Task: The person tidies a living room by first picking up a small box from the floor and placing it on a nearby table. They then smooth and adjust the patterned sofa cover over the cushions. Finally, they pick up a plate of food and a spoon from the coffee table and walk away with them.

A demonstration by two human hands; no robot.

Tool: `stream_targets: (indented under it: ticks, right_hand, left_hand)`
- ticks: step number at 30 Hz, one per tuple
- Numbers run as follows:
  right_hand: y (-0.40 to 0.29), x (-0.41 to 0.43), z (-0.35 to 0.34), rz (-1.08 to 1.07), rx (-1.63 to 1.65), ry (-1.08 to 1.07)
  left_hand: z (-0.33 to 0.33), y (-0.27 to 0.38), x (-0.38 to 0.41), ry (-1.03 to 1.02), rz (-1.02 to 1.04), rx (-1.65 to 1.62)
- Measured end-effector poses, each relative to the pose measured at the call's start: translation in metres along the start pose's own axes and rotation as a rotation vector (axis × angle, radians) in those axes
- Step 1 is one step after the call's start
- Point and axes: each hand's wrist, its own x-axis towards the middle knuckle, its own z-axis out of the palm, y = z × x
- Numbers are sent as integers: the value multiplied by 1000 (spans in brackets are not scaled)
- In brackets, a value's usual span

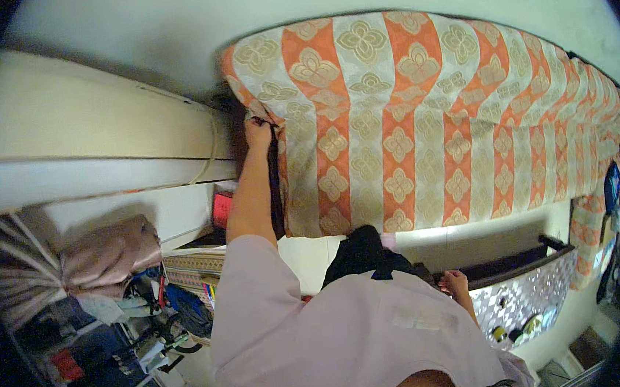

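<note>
A long sofa is draped with a striped orange and cream cover (396, 130) bearing flower motifs. My left arm reaches out to the sofa's left end, where my left hand (259, 132) grips the cover's edge near the corner. A dark strip of the sofa's side shows beside my forearm. Lower right, my right hand (453, 281) is beside the dark edge of a low table, its fingers partly curled; whether it touches the table or holds anything cannot be made out.
The low table (523, 296) has a shiny patterned top with small items on it. A pale cabinet or ledge (94, 124) stands left of the sofa, and a red box (223, 208) lies near my left arm. Bags, cloths and a patterned mat (195, 267) crowd the lower left.
</note>
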Motion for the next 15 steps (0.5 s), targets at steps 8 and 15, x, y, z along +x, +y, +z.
stream_targets:
  ticks: [8,15]
  right_hand:
    - [-82,-11,21,-237,-297,124]
    - [-136,-24,61,-253,-145,180]
  left_hand:
    - [36,-32,103,-430,-361,-307]
    - [33,-69,186,-52,172,-222]
